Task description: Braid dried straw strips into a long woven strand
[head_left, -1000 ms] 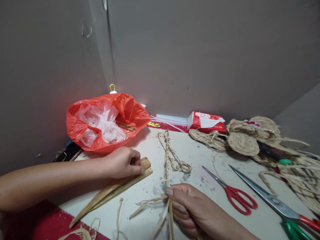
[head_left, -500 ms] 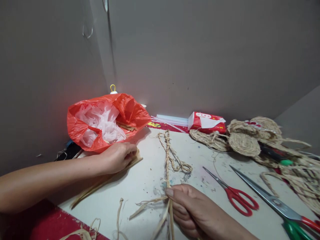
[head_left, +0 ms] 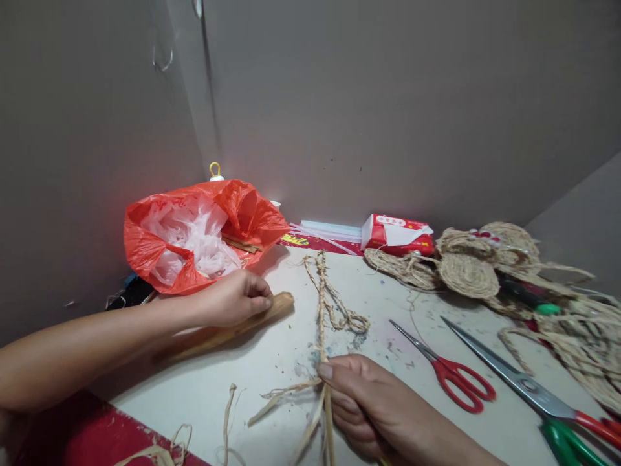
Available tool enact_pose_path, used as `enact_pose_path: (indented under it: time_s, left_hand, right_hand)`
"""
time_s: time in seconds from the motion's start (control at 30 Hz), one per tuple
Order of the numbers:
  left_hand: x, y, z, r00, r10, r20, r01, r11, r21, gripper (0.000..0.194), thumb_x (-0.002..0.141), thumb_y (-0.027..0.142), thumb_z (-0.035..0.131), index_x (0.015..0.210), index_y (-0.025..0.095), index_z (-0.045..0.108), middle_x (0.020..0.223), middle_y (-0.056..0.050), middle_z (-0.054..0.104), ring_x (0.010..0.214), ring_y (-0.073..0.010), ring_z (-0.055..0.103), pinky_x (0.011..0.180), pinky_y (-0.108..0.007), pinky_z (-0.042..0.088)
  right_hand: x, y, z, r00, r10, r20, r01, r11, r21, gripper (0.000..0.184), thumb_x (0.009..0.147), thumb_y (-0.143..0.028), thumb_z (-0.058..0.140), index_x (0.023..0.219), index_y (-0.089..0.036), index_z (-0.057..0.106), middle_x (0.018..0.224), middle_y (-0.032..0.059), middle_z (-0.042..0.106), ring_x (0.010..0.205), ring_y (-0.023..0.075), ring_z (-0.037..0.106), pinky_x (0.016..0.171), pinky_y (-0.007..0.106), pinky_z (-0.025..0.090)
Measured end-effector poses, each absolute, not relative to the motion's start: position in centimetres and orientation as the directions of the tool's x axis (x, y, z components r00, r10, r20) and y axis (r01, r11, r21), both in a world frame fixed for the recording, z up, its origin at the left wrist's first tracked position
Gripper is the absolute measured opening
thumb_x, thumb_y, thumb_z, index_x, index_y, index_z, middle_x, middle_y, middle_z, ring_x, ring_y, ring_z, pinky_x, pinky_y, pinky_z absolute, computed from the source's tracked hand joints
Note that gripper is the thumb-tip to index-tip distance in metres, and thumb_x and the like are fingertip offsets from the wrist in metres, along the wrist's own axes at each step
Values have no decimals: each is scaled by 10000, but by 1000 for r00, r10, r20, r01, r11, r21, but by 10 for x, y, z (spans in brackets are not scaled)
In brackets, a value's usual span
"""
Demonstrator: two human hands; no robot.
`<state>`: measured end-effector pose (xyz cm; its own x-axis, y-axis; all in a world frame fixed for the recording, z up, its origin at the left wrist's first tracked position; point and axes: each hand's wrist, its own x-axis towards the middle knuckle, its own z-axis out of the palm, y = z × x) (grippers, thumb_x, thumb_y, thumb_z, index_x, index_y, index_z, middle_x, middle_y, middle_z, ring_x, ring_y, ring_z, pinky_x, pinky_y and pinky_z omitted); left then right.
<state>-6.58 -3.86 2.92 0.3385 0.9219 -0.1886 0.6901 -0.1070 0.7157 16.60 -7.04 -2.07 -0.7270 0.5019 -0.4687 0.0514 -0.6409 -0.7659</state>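
My left hand [head_left: 236,299] is closed round a bundle of dried straw leaves [head_left: 272,307], lifted a little off the white table [head_left: 272,362] in front of the red plastic bag [head_left: 145,249]. My right hand [head_left: 369,408] pinches the near end of a braided straw cord [head_left: 321,304]. The cord runs away from me across the table and has a loop on its right side. Loose straw strands [head_left: 279,398] fan out to the left below my right thumb.
Red-handled scissors [head_left: 449,375] and larger green-and-red-handled scissors [head_left: 528,391] lie to the right. Coiled straw pieces [head_left: 468,272] and more cord are heaped at the far right. A red tissue pack [head_left: 395,234] and white sticks [head_left: 325,231] sit by the back wall.
My left hand gathered the flat straw leaves, drew them towards the red bag, and now holds them raised and blurred. My right hand kept still on the braid.
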Motion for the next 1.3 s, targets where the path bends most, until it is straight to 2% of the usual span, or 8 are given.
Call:
enact_pose_path:
  time_s: [0.1,0.23,0.53,0.73,0.9,1.0,1.17,1.3]
  left_hand:
    - [-64,-42,52,353,867,-353,400,201,894,193,761,335,615,763,142,624,572,39,527,499,-69,451,513,-196,383]
    - [-62,-45,56,314,865,-392,203,343,917,186,648,277,730,732,154,619,556,60,538,486,-54,469,493,-176,396]
    - [-53,-44,-7,300,841,-451,363,336,869,235,605,295,714,682,141,554,475,56,527,433,-79,492,457,-199,409]
    - [-43,-53,-7,378,776,-505,378,368,849,109,647,213,635,663,135,560,470,39,545,445,-86,545,473,-192,444]
    - [-34,-55,-11,386,739,-553,427,388,817,93,632,193,623,658,155,542,457,53,539,377,-92,498,412,-206,419]
    - [-32,-57,-12,416,718,-559,450,371,812,62,643,187,601,654,156,549,477,51,553,386,-87,502,435,-206,418]
    - [-33,-60,-13,448,668,-594,415,433,800,58,683,198,569,657,152,545,513,31,577,407,-95,539,452,-209,423]
    - [-31,-62,-12,451,680,-578,452,385,805,58,710,191,526,663,158,531,555,30,580,397,-93,521,426,-219,430]
  right_hand:
    - [166,-70,-21,-725,504,-469,41,-648,-760,488,763,-481,599,487,-193,318,370,-105,235,331,14,104,350,181,61]
    - [166,-69,-22,-734,495,-465,33,-658,-753,503,765,-495,599,489,-194,305,373,-109,221,332,12,90,350,180,54]
    - [168,-69,-23,-754,487,-440,23,-650,-759,501,801,-486,573,497,-198,297,394,-104,214,347,23,112,357,188,66]
    - [168,-71,-26,-751,505,-424,-13,-654,-756,489,822,-484,555,511,-202,305,396,-105,209,354,34,114,372,201,75]
    - [166,-72,-25,-711,647,-276,-145,-519,-842,481,834,-474,564,518,-189,340,448,-85,259,411,52,196,434,234,159]
    - [165,-72,-23,-675,692,-255,-176,-487,-856,485,823,-480,582,523,-194,331,463,-90,245,432,56,179,460,246,181]
    - [161,-72,-23,-695,682,-227,-209,-493,-844,470,839,-442,578,532,-187,330,479,-88,245,443,54,175,465,251,144]
    - [159,-73,-31,-718,656,-233,-156,-477,-865,457,875,-430,530,544,-182,336,477,-85,253,439,53,188,470,254,142]
